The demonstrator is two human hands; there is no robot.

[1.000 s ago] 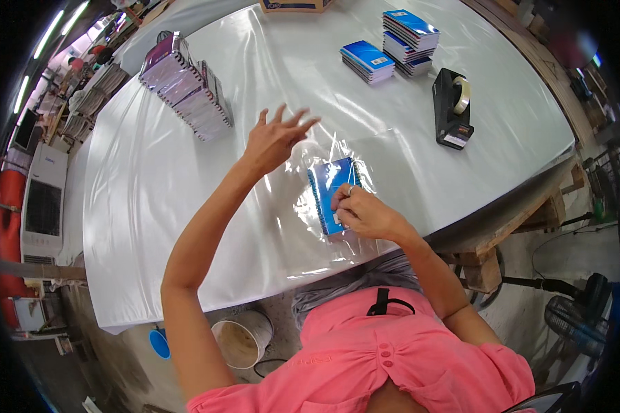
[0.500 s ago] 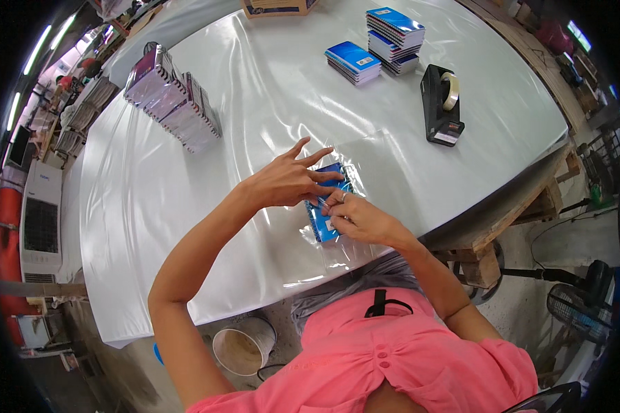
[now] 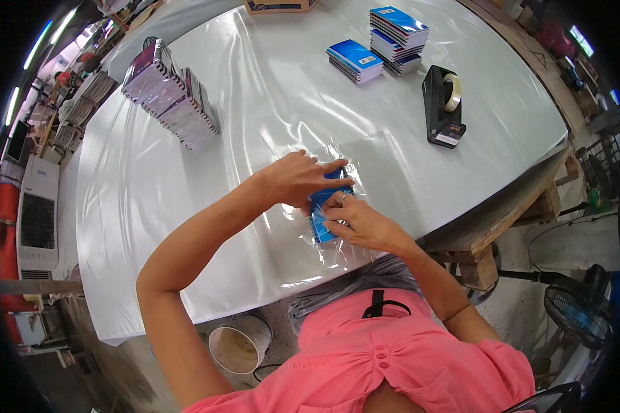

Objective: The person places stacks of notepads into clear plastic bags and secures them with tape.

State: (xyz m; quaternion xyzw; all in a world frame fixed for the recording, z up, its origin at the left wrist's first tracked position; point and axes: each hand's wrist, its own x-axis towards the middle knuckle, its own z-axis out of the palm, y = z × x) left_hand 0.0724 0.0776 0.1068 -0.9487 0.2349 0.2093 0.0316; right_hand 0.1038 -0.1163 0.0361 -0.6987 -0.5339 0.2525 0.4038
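A small blue notebook point(image 3: 322, 204) lies in clear plastic wrap point(image 3: 337, 255) near the front edge of the white-covered table point(image 3: 269, 110). My left hand point(image 3: 297, 177) rests flat over the notebook's far end, fingers pressing the wrap down. My right hand point(image 3: 359, 221) pinches the wrap against the notebook's near right side. Both hands touch over the notebook, and much of its cover is hidden beneath them.
Two stacks of blue notebooks point(image 3: 355, 60) point(image 3: 398, 29) sit at the far side, a black tape dispenser point(image 3: 442, 109) to their right. A row of wrapped notebooks point(image 3: 171, 96) stands at the far left. A bucket point(image 3: 240, 344) sits below the table edge; a fan point(image 3: 577, 311) is on the floor at the right.
My left hand came back from the open wrap and settled on the notebook's far end. My right hand stayed on the notebook.
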